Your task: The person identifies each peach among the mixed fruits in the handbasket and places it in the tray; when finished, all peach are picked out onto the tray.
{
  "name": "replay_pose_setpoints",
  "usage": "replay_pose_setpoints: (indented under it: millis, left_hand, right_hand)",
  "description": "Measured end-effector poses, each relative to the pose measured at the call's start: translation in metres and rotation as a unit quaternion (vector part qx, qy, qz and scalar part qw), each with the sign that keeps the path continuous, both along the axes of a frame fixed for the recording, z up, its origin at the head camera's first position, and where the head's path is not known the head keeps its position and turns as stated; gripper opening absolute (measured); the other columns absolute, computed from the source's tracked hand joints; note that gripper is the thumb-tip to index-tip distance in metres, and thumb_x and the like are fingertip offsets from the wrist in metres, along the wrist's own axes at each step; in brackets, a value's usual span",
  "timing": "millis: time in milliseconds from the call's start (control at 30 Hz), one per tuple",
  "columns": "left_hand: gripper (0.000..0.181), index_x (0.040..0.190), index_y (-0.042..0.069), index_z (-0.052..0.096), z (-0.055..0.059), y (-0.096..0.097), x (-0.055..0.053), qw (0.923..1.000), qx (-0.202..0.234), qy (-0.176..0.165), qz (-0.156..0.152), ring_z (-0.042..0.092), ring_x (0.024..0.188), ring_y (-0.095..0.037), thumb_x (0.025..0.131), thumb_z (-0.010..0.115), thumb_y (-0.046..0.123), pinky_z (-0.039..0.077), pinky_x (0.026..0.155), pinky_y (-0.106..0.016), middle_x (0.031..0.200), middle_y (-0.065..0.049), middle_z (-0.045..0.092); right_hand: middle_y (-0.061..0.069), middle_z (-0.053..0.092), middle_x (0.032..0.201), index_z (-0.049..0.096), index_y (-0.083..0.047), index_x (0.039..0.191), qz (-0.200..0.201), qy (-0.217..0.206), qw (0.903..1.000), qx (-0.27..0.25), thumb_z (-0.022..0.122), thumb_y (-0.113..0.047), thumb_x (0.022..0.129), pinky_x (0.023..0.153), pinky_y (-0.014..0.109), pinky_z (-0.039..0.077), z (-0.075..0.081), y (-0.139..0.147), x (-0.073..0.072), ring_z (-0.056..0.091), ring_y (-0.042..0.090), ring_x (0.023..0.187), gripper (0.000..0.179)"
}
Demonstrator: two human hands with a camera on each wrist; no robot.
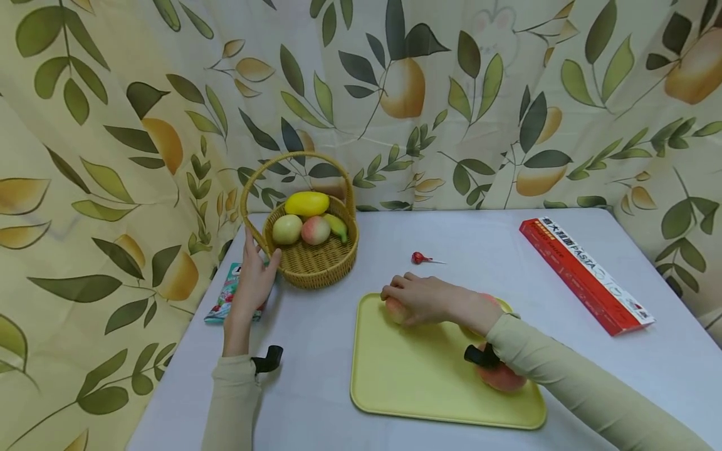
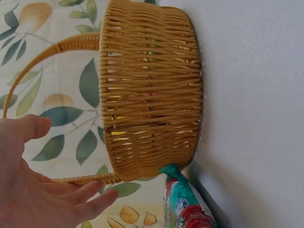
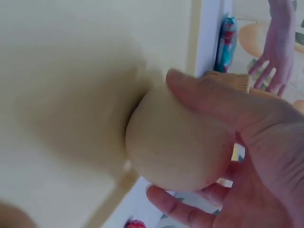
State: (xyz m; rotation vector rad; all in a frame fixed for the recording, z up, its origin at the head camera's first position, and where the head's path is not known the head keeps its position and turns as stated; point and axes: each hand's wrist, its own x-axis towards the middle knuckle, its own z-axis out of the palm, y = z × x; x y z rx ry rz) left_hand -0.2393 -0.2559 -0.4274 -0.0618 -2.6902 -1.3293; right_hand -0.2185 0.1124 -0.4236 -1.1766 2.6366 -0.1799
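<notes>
My right hand holds a pale peach with a pink blush at the far left corner of the yellow tray. In the right wrist view the thumb lies on one side and the fingers curl on the other; the peach seems to touch the tray. Another peach sits on the tray under my right forearm, and a further pinkish one is mostly hidden behind the wrist. My left hand is beside the wicker basket, fingers extended by the foot of its handle; whether they touch it I cannot tell.
The basket holds a yellow mango-like fruit, a green apple, a peach and a banana. A teal packet lies under the left hand. Behind the tray is a red lollipop; a red pasta box lies right.
</notes>
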Motion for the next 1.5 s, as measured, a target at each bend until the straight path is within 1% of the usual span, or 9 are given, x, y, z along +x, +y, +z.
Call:
replay_pose_setpoints:
  millis: [400, 600, 767, 900, 1100, 1200, 1300, 1400, 1500]
  left_hand:
    - [0.089, 0.162, 0.024, -0.023, 0.01, -0.004, -0.004, 0.9999, -0.003, 0.012, 0.002, 0.023, 0.157, -0.043, 0.108, 0.043, 0.048, 0.032, 0.122, -0.061, 0.174, -0.013, -0.011]
    - [0.091, 0.162, 0.024, -0.023, 0.012, 0.001, -0.01, 0.9999, 0.001, 0.012, -0.008, 0.021, 0.158, -0.041, 0.107, 0.044, 0.052, 0.031, 0.124, -0.06, 0.174, -0.01, -0.013]
    - [0.089, 0.162, 0.027, -0.023, 0.01, 0.001, -0.012, 0.9998, 0.013, 0.014, -0.004, 0.021, 0.159, -0.039, 0.108, 0.045, 0.047, 0.031, 0.124, -0.059, 0.174, -0.008, -0.012]
    - [0.088, 0.162, 0.029, -0.022, 0.007, -0.001, -0.014, 0.9998, 0.01, 0.018, 0.001, 0.024, 0.158, -0.038, 0.108, 0.044, 0.048, 0.032, 0.123, -0.059, 0.174, -0.009, -0.009]
    - [0.088, 0.163, 0.026, -0.022, 0.003, -0.004, -0.012, 0.9998, 0.006, 0.015, 0.015, 0.024, 0.157, -0.04, 0.108, 0.046, 0.044, 0.032, 0.123, -0.06, 0.174, -0.012, -0.006]
    - [0.089, 0.163, 0.024, -0.021, 0.0, -0.002, -0.009, 0.9997, 0.006, 0.014, 0.018, 0.022, 0.158, -0.041, 0.109, 0.046, 0.043, 0.028, 0.124, -0.06, 0.174, -0.015, -0.005]
    - [0.089, 0.163, 0.022, -0.021, -0.004, 0.0, -0.007, 0.9997, 0.012, 0.014, 0.014, 0.021, 0.158, -0.042, 0.109, 0.047, 0.042, 0.028, 0.125, -0.06, 0.174, -0.017, -0.004]
    - [0.088, 0.163, 0.024, -0.02, -0.005, 0.002, -0.004, 0.9996, 0.019, 0.013, 0.016, 0.024, 0.157, -0.042, 0.108, 0.047, 0.043, 0.032, 0.123, -0.059, 0.174, -0.017, -0.002]
    - [0.088, 0.163, 0.024, -0.02, -0.003, 0.002, -0.002, 0.9995, 0.02, 0.018, 0.018, 0.024, 0.157, -0.041, 0.109, 0.047, 0.041, 0.033, 0.122, -0.059, 0.174, -0.017, -0.001]
  right_hand:
    - [0.008, 0.057, 0.134, 0.055, -0.018, 0.14, 0.002, -0.02, 0.9996, 0.018, 0.081, -0.039, 0.087, 0.087, 0.047, 0.057, 0.013, -0.008, -0.004, 0.055, 0.027, 0.12, 0.063]
    - [0.008, 0.057, 0.142, 0.054, -0.021, 0.144, -0.018, -0.016, 0.9996, -0.013, 0.071, -0.047, 0.095, 0.094, 0.049, 0.056, 0.032, -0.007, -0.017, 0.055, 0.027, 0.126, 0.058]
    - [0.009, 0.056, 0.145, 0.052, -0.02, 0.146, -0.023, 0.008, 0.9983, -0.054, 0.062, -0.046, 0.101, 0.103, 0.053, 0.053, 0.048, -0.022, -0.04, 0.055, 0.029, 0.131, 0.053]
    - [0.014, 0.053, 0.148, 0.049, -0.015, 0.15, -0.011, 0.013, 0.9965, -0.081, 0.059, -0.039, 0.104, 0.11, 0.053, 0.047, 0.05, -0.044, -0.068, 0.052, 0.033, 0.135, 0.052]
    - [0.021, 0.034, 0.164, 0.037, -0.01, 0.158, -0.003, -0.024, 0.9962, -0.084, 0.051, -0.044, 0.107, 0.126, 0.056, 0.029, 0.045, -0.091, -0.115, 0.033, 0.039, 0.152, 0.063]
    - [0.022, 0.019, 0.17, 0.026, -0.014, 0.164, -0.02, -0.053, 0.9967, -0.059, 0.047, -0.05, 0.107, 0.129, 0.058, 0.02, 0.038, -0.113, -0.132, 0.02, 0.042, 0.158, 0.07]
    - [0.02, 0.008, 0.173, 0.014, -0.02, 0.167, -0.044, -0.075, 0.9961, -0.018, 0.043, -0.053, 0.107, 0.129, 0.063, 0.015, 0.029, -0.129, -0.143, 0.011, 0.043, 0.16, 0.074]
    - [0.021, 0.009, 0.172, 0.005, -0.024, 0.167, -0.069, -0.091, 0.9934, 0.013, 0.046, -0.052, 0.107, 0.128, 0.062, 0.017, 0.022, -0.138, -0.149, 0.011, 0.044, 0.16, 0.078]
    - [0.025, 0.016, 0.165, 0.012, -0.02, 0.162, -0.081, -0.075, 0.9939, 0.009, 0.055, -0.05, 0.104, 0.124, 0.06, 0.027, 0.02, -0.145, -0.152, 0.02, 0.046, 0.154, 0.078]
